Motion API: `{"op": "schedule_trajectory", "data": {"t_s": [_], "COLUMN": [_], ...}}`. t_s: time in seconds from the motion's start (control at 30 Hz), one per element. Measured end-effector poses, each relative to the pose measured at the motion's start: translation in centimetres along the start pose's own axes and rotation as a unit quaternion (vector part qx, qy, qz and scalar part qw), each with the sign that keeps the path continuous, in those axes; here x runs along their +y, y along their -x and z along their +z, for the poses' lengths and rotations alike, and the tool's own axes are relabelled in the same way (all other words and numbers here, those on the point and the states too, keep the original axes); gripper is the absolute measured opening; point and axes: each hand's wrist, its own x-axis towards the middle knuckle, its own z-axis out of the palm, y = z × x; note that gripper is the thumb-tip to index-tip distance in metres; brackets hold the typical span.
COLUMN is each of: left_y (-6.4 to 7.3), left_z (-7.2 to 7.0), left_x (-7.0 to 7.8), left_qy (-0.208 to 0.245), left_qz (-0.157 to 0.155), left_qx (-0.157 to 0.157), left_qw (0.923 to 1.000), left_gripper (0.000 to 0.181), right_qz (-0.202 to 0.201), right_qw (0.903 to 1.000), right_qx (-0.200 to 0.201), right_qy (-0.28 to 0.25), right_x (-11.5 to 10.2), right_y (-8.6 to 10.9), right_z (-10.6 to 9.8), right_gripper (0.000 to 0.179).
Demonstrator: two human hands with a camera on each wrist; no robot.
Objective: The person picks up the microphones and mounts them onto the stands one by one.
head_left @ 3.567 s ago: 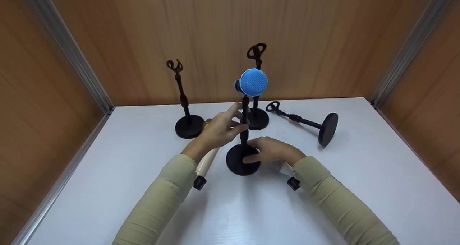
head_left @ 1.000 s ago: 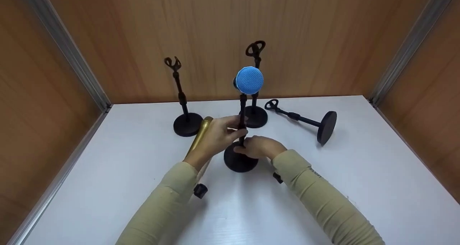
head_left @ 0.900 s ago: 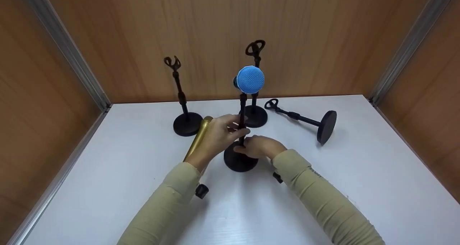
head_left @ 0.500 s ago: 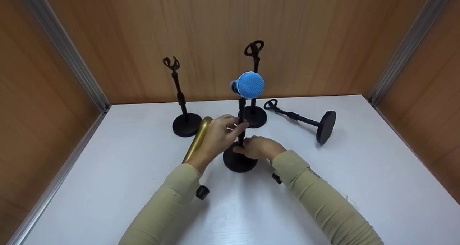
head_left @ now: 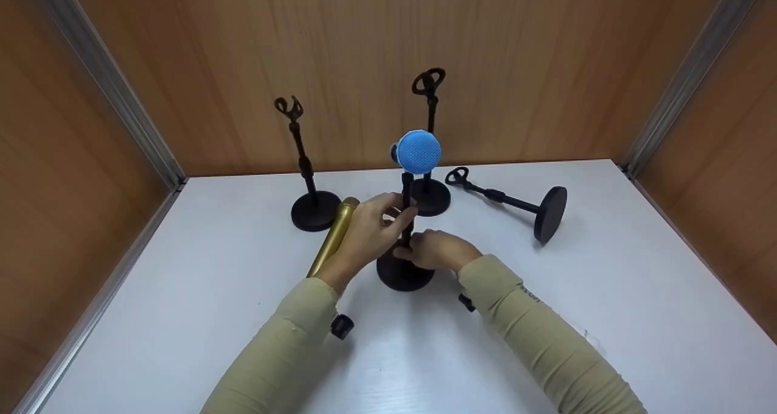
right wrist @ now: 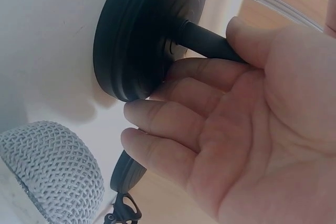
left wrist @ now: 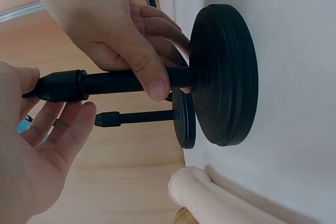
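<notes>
A black microphone stand stands upright mid-table, a microphone with a blue mesh head on its top. My left hand holds the pole at mid-height; the left wrist view shows thumb and fingers about its collar. Lower down, my right hand grips the pole just above the round base. In the left wrist view, the right thumb lies across the pole. Beside my left wrist lies a gold microphone. A silver mesh microphone head shows under my right hand.
Two more stands are upright behind, one at left and one at centre. Another stand lies on its side at right. Black microphone ends peek out beneath both sleeves. Wooden panels enclose the white table.
The blue microphone head has come down along with the upper pole, while the base stays put. Compared with the earliest frame, my right hand has shifted left, closer round the lower pole.
</notes>
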Motion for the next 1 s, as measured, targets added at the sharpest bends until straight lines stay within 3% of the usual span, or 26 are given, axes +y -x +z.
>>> {"op": "schedule_trajectory", "data": {"t_s": [0.27, 0.67, 1.0], "left_y": [-0.14, 0.04, -0.09], "left_z": [-0.25, -0.03, -0.17], "left_x": [0.06, -0.02, 0.11], "left_qy": [-0.014, 0.006, -0.016], "left_qz": [-0.004, -0.011, -0.005], "left_qx": [0.000, 0.008, 0.006], "left_qw": [0.9999, 0.9999, 0.9998], "left_gripper": [0.017, 0.016, 0.018], "right_qz": [-0.004, -0.004, 0.006], "right_qw": [1.0000, 1.0000, 0.9999], "right_qx": [0.000, 0.005, -0.005], "right_qy": [0.005, 0.007, -0.007], "right_x": [-0.07, -0.03, 0.00], "right_y": [0.00, -0.03, 0.01], "right_z": [-0.11, -0.05, -0.13], "right_gripper": [0.063, 0.062, 0.066]}}
